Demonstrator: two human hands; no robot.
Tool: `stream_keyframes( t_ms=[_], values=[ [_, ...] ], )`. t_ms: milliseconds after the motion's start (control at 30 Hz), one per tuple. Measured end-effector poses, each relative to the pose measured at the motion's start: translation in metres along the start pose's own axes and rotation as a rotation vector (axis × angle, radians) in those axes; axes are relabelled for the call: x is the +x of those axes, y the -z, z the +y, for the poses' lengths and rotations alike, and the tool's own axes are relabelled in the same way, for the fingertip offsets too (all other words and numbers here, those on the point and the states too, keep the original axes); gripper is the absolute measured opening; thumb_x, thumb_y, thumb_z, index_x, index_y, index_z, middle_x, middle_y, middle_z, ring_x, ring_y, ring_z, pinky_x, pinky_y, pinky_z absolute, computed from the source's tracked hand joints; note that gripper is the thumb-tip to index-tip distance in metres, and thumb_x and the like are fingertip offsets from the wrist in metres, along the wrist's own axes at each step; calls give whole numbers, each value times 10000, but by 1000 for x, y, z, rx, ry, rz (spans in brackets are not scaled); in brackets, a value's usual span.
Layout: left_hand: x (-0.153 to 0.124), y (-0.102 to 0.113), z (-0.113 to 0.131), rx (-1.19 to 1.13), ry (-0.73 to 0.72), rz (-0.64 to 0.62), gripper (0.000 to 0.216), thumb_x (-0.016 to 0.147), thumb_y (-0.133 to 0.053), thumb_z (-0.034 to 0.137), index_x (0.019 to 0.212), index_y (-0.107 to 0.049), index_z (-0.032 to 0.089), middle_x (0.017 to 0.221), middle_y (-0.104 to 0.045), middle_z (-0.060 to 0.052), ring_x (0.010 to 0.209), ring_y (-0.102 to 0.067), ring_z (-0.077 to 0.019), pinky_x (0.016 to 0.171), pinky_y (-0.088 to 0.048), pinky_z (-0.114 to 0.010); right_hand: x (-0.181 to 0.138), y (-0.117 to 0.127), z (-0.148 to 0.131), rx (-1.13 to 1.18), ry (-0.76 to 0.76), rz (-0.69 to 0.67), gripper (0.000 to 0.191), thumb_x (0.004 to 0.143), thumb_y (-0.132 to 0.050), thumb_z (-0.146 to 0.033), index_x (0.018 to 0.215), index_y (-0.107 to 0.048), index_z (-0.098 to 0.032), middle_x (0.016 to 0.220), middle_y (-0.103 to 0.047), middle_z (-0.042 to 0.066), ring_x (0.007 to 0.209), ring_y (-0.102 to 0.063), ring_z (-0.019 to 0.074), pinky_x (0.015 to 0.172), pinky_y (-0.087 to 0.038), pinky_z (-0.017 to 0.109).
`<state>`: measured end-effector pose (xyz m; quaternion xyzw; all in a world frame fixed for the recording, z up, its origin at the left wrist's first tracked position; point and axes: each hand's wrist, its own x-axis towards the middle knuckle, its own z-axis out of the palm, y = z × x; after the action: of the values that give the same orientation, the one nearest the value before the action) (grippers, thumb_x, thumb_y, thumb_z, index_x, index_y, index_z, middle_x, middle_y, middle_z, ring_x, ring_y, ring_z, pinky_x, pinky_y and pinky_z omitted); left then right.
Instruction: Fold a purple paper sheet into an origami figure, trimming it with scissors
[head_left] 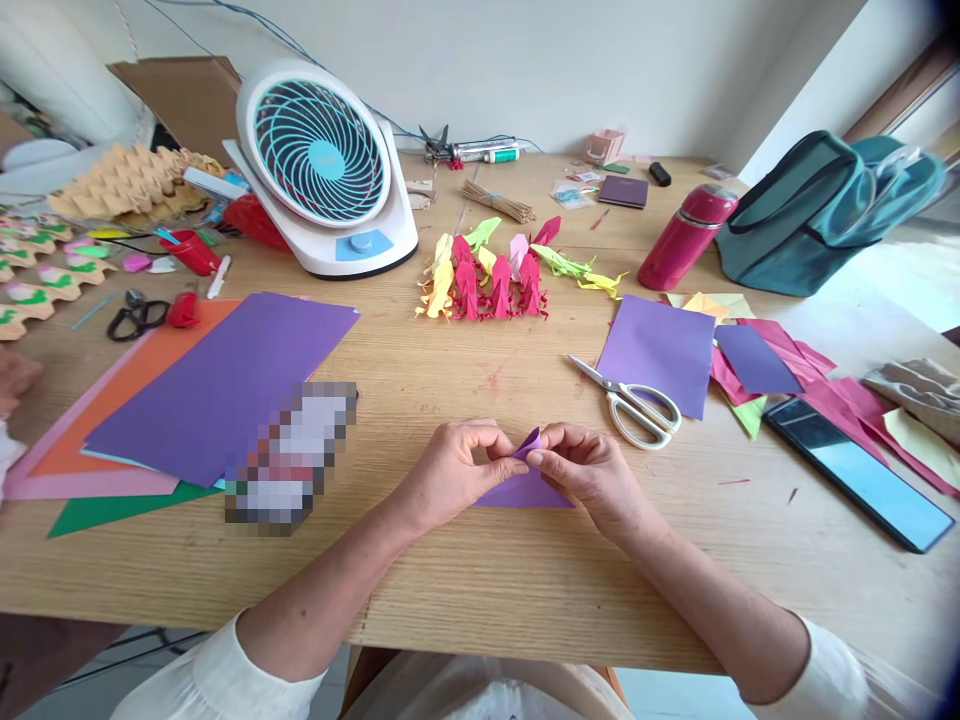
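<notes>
A piece of purple paper [525, 491] lies low in the middle of the head view, its upper part raised and folded over. My left hand [469, 462] pinches the fold from the left, thumb against fingers. From the right, my right hand [581, 462] pinches the same fold, its thumb close to the left one. The paper's lower part rests on the wooden table [465, 580]. White-handled scissors [643, 412] lie to the right of my right hand, beside a larger purple sheet [660, 345].
Stacked coloured sheets [225, 390] and a blurred-out object [292, 460] lie left. Behind are a fan [322, 160] and folded paper figures [487, 275]. A red bottle [686, 238], teal bag [810, 220], paper scraps [817, 370] and a phone [859, 475] occupy the right.
</notes>
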<state>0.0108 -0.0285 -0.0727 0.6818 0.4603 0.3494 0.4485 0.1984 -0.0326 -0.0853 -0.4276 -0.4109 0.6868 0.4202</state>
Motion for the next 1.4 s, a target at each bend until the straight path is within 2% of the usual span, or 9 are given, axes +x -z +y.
stream_keyframes(
  t_ms=[133,467,767,933,1167,1400],
  values=[
    [0,0,0,1,-16,-4,245,823,-755,306,648,-650,169,677,-584,31,664,-530,-107,684,-405,-233,0,-1,-2,11,8,-2,295,640,-890,-401,707,-698,-186,577,-585,-45,462,-383,56,438,-297,224],
    [0,-1,-1,18,-7,-6,250,819,-752,309,642,-643,170,678,-569,31,663,-520,-108,685,-405,-236,1,-2,0,85,-25,25,333,603,-914,-376,670,-651,-183,667,-657,-19,516,-460,65,473,-339,216],
    [0,-1,-1,48,-14,-21,244,802,-748,258,626,-602,174,672,-554,36,663,-513,-112,686,-409,-236,1,-1,-1,16,1,35,350,611,-899,-442,678,-651,-204,639,-623,-15,536,-462,97,459,-323,238],
    [0,-2,-1,54,-9,-26,247,802,-744,257,626,-593,174,670,-552,39,661,-509,-110,681,-406,-234,0,-1,0,28,2,40,375,589,-911,-440,665,-629,-204,614,-606,-27,492,-413,82,442,-290,240],
    [1,-3,-1,38,-7,-34,270,794,-745,238,606,-563,172,655,-543,44,657,-500,-107,670,-380,-237,-1,-1,-2,1,42,71,352,637,-886,-443,676,-629,-205,556,-509,-51,482,-390,79,442,-294,239],
    [-1,-3,1,41,26,-38,264,794,-745,239,613,-564,170,658,-539,45,665,-501,-110,660,-368,-240,-1,-1,-1,-13,74,85,343,673,-860,-456,675,-626,-205,578,-530,-41,512,-417,89,481,-342,245]
  ],
)
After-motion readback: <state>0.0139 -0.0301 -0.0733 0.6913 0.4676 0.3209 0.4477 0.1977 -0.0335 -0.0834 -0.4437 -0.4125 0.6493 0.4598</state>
